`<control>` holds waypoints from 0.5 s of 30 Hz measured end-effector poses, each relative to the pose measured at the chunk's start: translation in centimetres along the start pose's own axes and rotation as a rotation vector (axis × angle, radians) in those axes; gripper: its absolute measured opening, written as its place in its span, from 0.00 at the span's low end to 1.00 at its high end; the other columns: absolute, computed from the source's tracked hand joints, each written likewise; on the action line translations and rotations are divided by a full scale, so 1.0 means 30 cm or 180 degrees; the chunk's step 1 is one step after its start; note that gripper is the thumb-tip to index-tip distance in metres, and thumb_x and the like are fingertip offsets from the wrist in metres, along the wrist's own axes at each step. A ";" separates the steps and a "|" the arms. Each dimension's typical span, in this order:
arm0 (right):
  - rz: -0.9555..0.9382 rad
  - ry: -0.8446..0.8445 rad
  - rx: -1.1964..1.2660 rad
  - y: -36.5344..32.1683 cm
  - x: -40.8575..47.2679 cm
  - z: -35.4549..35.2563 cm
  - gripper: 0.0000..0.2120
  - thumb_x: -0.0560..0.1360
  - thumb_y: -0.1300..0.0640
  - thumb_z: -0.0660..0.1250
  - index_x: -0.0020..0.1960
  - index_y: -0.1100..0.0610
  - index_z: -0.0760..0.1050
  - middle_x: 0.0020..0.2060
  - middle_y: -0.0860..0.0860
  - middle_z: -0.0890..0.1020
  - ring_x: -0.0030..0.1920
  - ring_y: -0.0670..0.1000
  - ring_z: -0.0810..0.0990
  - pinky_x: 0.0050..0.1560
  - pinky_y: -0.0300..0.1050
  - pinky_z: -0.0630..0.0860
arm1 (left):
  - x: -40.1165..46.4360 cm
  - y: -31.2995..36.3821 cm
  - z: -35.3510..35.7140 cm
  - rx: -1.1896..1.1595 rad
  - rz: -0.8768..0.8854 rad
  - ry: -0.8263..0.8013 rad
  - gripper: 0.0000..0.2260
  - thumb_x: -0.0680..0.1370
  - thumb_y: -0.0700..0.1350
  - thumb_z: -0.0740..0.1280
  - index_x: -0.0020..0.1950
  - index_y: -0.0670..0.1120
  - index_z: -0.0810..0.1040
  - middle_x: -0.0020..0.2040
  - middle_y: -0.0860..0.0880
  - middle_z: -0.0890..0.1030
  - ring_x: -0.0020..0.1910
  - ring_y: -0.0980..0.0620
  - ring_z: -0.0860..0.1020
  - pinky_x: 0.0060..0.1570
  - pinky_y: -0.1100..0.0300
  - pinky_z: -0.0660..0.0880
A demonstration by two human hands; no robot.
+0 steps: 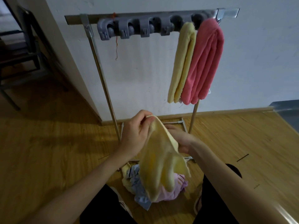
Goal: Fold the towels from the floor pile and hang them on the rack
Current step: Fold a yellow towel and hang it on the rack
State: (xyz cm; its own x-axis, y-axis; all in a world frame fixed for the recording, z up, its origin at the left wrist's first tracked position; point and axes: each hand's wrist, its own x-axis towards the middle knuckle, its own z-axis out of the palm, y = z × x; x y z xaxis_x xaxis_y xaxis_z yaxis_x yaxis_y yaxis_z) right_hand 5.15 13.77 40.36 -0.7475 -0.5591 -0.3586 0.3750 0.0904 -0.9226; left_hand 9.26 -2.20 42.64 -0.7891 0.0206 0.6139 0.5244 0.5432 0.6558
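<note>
Pale yellow terry towel (pixel 159 159) held up above the floor pile of mixed pastel cloths (pixel 140 186), near the viewer. Left hand (pixel 135 135) pinches its top edge between thumb and fingers; right hand (pixel 181 141) grips the right edge, partly hidden behind the fabric. Farther back, the metal rack with grey clips (pixel 103 81) carries a folded yellow towel (pixel 182 62) and, touching it on the right, a folded pink towel (pixel 205 62).

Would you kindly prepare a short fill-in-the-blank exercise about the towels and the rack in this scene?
1. The pink towel hangs on the rack beside a ____ one.
2. The number of towels on the rack is ____.
3. Both hands hold a pale yellow towel above the pile on the ____.

Missing words: yellow; two; floor
</note>
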 end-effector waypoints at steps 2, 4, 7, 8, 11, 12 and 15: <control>-0.0116 0.0023 0.0061 0.000 -0.004 -0.005 0.18 0.79 0.49 0.62 0.54 0.64 0.78 0.35 0.56 0.74 0.32 0.50 0.72 0.31 0.41 0.69 | 0.019 0.019 0.003 -0.0127 -0.0095 0.0035 0.06 0.79 0.44 0.62 0.47 0.44 0.77 0.37 0.58 0.76 0.35 0.57 0.75 0.34 0.69 0.69; -0.0285 -0.0022 0.0109 0.003 -0.010 -0.012 0.29 0.75 0.37 0.61 0.55 0.64 0.76 0.41 0.57 0.70 0.38 0.55 0.68 0.38 0.43 0.66 | 0.031 0.027 0.003 -0.0180 -0.0112 0.0005 0.05 0.79 0.45 0.62 0.47 0.46 0.76 0.36 0.57 0.75 0.33 0.55 0.74 0.32 0.68 0.69; -0.0849 -0.0080 -0.0097 0.012 -0.038 -0.036 0.29 0.73 0.36 0.65 0.49 0.64 0.75 0.42 0.56 0.71 0.41 0.55 0.69 0.43 0.45 0.67 | 0.042 0.031 -0.001 -0.0227 -0.0176 0.0000 0.05 0.79 0.44 0.62 0.47 0.46 0.76 0.35 0.52 0.76 0.32 0.51 0.74 0.30 0.61 0.69; -0.1056 -0.0038 -0.0275 0.017 -0.052 -0.041 0.24 0.74 0.43 0.67 0.49 0.66 0.75 0.40 0.57 0.74 0.40 0.53 0.73 0.43 0.44 0.70 | 0.046 0.034 -0.003 -0.0247 -0.0191 0.0022 0.04 0.79 0.43 0.62 0.47 0.46 0.76 0.35 0.52 0.76 0.32 0.51 0.74 0.30 0.61 0.69; -0.1335 0.0123 -0.0724 0.055 -0.060 -0.055 0.13 0.72 0.63 0.72 0.52 0.69 0.75 0.43 0.54 0.80 0.44 0.52 0.79 0.47 0.48 0.77 | 0.065 0.048 -0.015 -0.0335 -0.0272 0.0217 0.04 0.80 0.40 0.63 0.46 0.46 0.75 0.35 0.51 0.75 0.33 0.50 0.73 0.31 0.64 0.68; -0.1329 0.0138 -0.0754 0.077 -0.053 -0.059 0.13 0.72 0.65 0.72 0.53 0.70 0.74 0.43 0.56 0.79 0.45 0.53 0.79 0.49 0.51 0.77 | 0.074 0.050 -0.021 -0.0373 -0.0330 0.0303 0.05 0.80 0.40 0.63 0.46 0.47 0.75 0.35 0.51 0.75 0.33 0.50 0.73 0.32 0.63 0.69; -0.1261 0.0270 -0.0835 0.149 -0.034 -0.077 0.08 0.71 0.68 0.70 0.47 0.70 0.74 0.39 0.56 0.78 0.42 0.55 0.77 0.47 0.50 0.75 | 0.099 0.060 -0.051 -0.0524 -0.0508 0.0602 0.09 0.80 0.40 0.62 0.44 0.54 0.74 0.37 0.54 0.74 0.36 0.55 0.73 0.36 0.64 0.70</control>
State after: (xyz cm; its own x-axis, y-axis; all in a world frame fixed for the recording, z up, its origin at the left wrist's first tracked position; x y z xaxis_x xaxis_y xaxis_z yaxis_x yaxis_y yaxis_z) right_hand 6.34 16.65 36.27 -0.8511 -0.5242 0.0273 -0.0904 0.0951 -0.9913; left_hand 8.34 -2.43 46.32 -0.8001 -0.2193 0.5583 0.4556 0.3831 0.8035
